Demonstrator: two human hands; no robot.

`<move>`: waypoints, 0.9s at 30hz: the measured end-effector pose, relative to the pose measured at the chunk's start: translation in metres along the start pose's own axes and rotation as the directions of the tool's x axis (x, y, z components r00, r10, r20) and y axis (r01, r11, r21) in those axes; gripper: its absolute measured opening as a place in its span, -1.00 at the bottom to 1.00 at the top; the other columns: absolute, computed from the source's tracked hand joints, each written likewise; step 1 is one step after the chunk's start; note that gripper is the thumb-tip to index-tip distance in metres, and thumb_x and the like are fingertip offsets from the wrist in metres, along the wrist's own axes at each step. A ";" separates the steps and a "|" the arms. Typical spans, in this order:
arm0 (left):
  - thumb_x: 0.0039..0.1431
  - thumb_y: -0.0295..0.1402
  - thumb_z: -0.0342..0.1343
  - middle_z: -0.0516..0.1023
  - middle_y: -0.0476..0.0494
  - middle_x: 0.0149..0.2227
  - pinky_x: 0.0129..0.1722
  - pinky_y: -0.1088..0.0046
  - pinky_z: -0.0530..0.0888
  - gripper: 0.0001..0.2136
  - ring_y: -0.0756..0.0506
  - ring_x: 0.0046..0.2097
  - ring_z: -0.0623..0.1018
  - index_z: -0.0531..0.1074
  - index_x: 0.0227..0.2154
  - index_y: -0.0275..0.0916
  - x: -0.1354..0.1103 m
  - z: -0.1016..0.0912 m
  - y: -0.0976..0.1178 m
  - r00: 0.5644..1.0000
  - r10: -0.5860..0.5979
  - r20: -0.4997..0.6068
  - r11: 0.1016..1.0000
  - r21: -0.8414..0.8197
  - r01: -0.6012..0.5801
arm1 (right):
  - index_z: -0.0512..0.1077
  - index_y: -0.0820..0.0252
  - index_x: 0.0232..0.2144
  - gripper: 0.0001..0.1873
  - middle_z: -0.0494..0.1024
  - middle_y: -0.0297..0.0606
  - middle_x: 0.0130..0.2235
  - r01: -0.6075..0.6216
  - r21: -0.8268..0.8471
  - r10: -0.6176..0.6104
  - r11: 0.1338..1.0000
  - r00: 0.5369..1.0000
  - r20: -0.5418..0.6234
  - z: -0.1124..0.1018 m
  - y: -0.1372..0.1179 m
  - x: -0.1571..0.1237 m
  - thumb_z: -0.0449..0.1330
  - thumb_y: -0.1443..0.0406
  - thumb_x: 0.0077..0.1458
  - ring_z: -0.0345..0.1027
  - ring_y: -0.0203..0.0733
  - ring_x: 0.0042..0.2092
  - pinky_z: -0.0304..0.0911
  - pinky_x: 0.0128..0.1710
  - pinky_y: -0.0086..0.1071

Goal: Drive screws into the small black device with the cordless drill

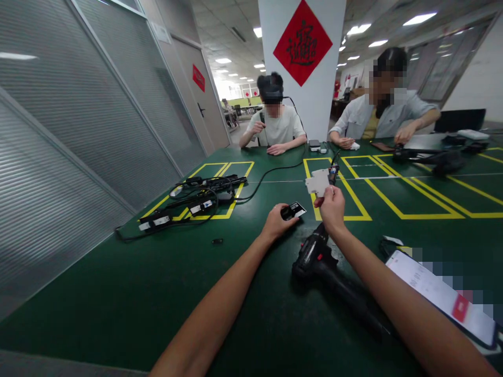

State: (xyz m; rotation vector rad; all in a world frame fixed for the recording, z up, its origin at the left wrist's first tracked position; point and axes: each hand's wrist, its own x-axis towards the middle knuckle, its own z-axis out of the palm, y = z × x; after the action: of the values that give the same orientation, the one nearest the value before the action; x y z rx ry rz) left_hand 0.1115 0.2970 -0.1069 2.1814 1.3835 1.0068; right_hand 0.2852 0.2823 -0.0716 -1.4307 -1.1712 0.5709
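Observation:
My right hand [333, 207] is raised above the table, its fingers closed on a flat white circuit breaker housing [318, 182] with a notched outline. Just behind that hand is a slim dark object with a blue-and-orange part [334, 173]; whether the hand touches it I cannot tell. To the left, my left hand [276, 222] grips a small black piece with a white-edged label [295, 210], close to the tabletop. A black cordless drill [318, 256] lies below my right hand, partly under the forearm.
Black power strips and cables [200, 196] lie at left on the green table [118, 293]. A small black part [217, 241] rests nearby. At right is a lit phone [436, 293]. Two people sit opposite, a black device [432, 157] by one person's hand.

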 end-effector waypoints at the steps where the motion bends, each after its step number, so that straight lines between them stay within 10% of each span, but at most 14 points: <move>1: -0.10 -0.15 0.19 0.40 -0.27 -0.08 -0.02 0.34 0.34 -0.43 -0.13 -0.06 0.42 0.29 -0.02 -0.33 0.000 0.001 0.004 1.000 -0.014 -0.001 0.999 0.050 0.015 | 0.31 0.23 -0.03 -0.68 0.42 -0.18 -0.06 -0.045 0.059 0.047 0.997 0.998 -0.040 0.000 0.002 0.002 0.10 0.25 0.17 0.39 -0.15 -0.17 0.35 -0.23 -0.18; 5: -0.08 -0.13 0.15 0.43 -0.27 -0.16 -0.08 0.38 0.35 -0.49 -0.13 -0.13 0.45 0.36 -0.08 -0.33 -0.001 -0.019 0.018 0.994 -0.103 0.049 0.967 0.241 0.088 | 0.32 0.23 -0.04 -0.69 0.42 -0.18 -0.06 -0.183 0.257 0.219 0.949 0.968 -0.120 0.000 0.014 0.006 0.10 0.25 0.17 0.39 -0.14 -0.16 0.34 -0.22 -0.17; 8: -0.01 -0.05 0.05 0.43 -0.29 -0.15 -0.13 0.40 0.37 -0.47 -0.12 -0.15 0.46 0.35 -0.06 -0.36 -0.024 -0.080 0.014 0.981 -0.190 -0.042 0.920 0.341 0.192 | 0.31 0.23 -0.03 -0.68 0.42 -0.17 -0.05 -0.245 0.351 0.311 0.904 0.939 -0.144 -0.001 0.021 0.006 0.11 0.25 0.17 0.39 -0.14 -0.15 0.34 -0.21 -0.16; 11: 0.01 0.05 -0.05 0.41 -0.31 -0.11 -0.15 0.29 0.39 -0.38 -0.20 -0.12 0.44 0.29 0.00 -0.36 -0.085 -0.167 -0.018 0.918 -0.310 -0.247 0.775 0.494 0.395 | 0.31 0.22 -0.03 -0.68 0.41 -0.17 -0.04 -0.274 0.409 0.363 0.871 0.919 -0.157 -0.002 0.021 0.008 0.11 0.25 0.17 0.38 -0.13 -0.14 0.34 -0.20 -0.16; 15: -0.09 0.18 -0.09 0.40 -0.34 -0.11 -0.24 0.17 0.43 -0.23 -0.32 -0.15 0.46 0.29 0.01 -0.40 -0.196 -0.248 -0.087 0.727 -0.562 -0.395 0.489 0.549 0.677 | 0.31 0.23 -0.03 -0.68 0.42 -0.17 -0.05 -0.269 0.441 0.367 0.856 0.918 -0.151 -0.006 0.010 0.007 0.10 0.25 0.17 0.39 -0.14 -0.15 0.34 -0.21 -0.17; 18: -0.05 0.17 -0.12 0.35 -0.28 -0.01 -0.18 0.15 0.44 -0.24 -0.34 -0.07 0.44 0.25 0.06 -0.35 -0.251 -0.258 -0.124 0.617 -0.654 -0.438 0.442 0.440 0.781 | 0.31 0.23 -0.03 -0.68 0.42 -0.18 -0.06 -0.249 0.428 0.325 0.869 0.939 -0.115 -0.011 -0.005 0.006 0.10 0.25 0.17 0.39 -0.15 -0.17 0.35 -0.23 -0.18; 23: -0.08 0.15 -0.05 0.29 -0.35 0.05 -0.08 0.09 0.41 -0.24 -0.36 -0.01 0.40 0.26 0.05 -0.39 -0.265 -0.247 -0.133 0.653 -0.573 -0.496 0.508 0.411 0.757 | 0.31 0.23 -0.03 -0.68 0.42 -0.18 -0.07 -0.192 0.343 0.178 0.920 0.981 0.070 -0.009 -0.047 0.001 0.10 0.25 0.17 0.40 -0.16 -0.18 0.35 -0.24 -0.19; 27: -0.09 0.11 -0.01 0.30 -0.41 0.03 -0.04 0.10 0.39 -0.26 -0.35 0.02 0.37 0.28 0.03 -0.40 -0.265 -0.248 -0.131 0.626 -0.543 -0.561 0.532 0.347 0.772 | 0.33 0.24 -0.07 -0.71 0.44 -0.19 -0.09 -0.065 0.292 -0.037 0.954 0.942 0.332 0.032 -0.090 -0.028 0.10 0.26 0.17 0.40 -0.17 -0.20 0.35 -0.25 -0.21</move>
State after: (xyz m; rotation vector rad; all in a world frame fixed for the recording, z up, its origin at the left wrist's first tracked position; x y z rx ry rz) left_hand -0.2221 0.1041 -0.1202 1.4526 2.7415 0.7755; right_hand 0.2170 0.2598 -0.0027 -1.1072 -1.2743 0.9890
